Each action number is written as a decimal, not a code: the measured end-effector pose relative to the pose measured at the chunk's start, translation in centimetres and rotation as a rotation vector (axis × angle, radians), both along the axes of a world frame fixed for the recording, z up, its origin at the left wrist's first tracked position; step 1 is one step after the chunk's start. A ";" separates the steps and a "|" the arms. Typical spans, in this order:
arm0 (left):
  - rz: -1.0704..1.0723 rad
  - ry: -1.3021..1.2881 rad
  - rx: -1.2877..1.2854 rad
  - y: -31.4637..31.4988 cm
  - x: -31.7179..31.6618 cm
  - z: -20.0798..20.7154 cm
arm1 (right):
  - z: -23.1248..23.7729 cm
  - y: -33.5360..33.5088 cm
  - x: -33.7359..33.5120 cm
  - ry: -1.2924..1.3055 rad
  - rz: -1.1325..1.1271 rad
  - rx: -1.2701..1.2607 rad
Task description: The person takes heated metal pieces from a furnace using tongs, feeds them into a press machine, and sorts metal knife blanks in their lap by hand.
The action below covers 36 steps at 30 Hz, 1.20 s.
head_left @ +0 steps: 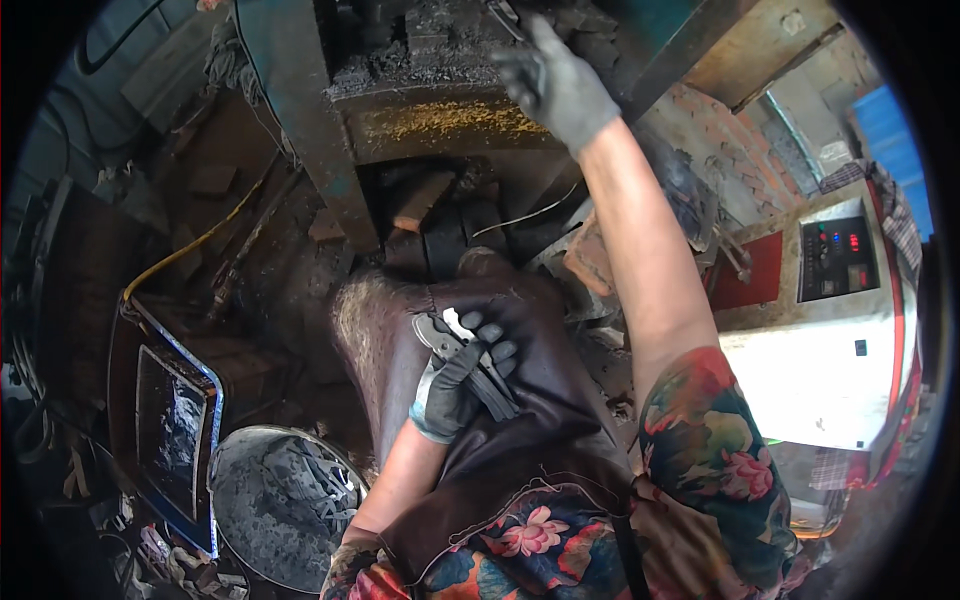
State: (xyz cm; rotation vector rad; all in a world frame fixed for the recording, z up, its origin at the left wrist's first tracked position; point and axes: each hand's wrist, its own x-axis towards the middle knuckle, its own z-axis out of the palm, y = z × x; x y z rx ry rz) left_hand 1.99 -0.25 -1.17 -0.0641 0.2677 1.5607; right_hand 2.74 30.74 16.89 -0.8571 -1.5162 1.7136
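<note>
My left hand [455,390], in a grey glove with a pale cuff, is closed around several flat metal tool pieces [437,335] above my lap. They have rounded, pierced heads and dark narrow handles, like halves of pliers; one head is shiny. My right hand [565,95], also gloved, reaches far forward over a soot-dark work surface [420,70]. Its fingers are spread and somewhat blurred. Close by its fingertips is another metal piece [507,18], cut off by the top of the picture; whether the fingers touch it is unclear.
A dark leather apron [390,330] covers my lap. At lower left stand a round metal bucket [270,525] with metal pieces inside and a blue-edged framed panel [175,420]. A white control cabinet [815,370] stands right. Bricks [423,200] lie under the green metal frame [300,90].
</note>
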 end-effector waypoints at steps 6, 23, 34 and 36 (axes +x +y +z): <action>0.038 0.033 0.002 -0.1 -0.3 0.6 | -5.3 -9.4 10.2 -0.246 0.098 -0.010; 0.098 0.132 -0.033 -0.5 0.1 -0.6 | -11.7 -21.1 16.9 -0.672 0.772 0.112; -0.095 0.167 0.100 -0.3 0.4 -0.5 | -10.0 -20.9 21.7 -0.251 0.523 -0.314; -0.166 0.202 0.035 -0.3 0.5 0.4 | -10.8 -20.2 24.0 -0.122 0.225 -0.026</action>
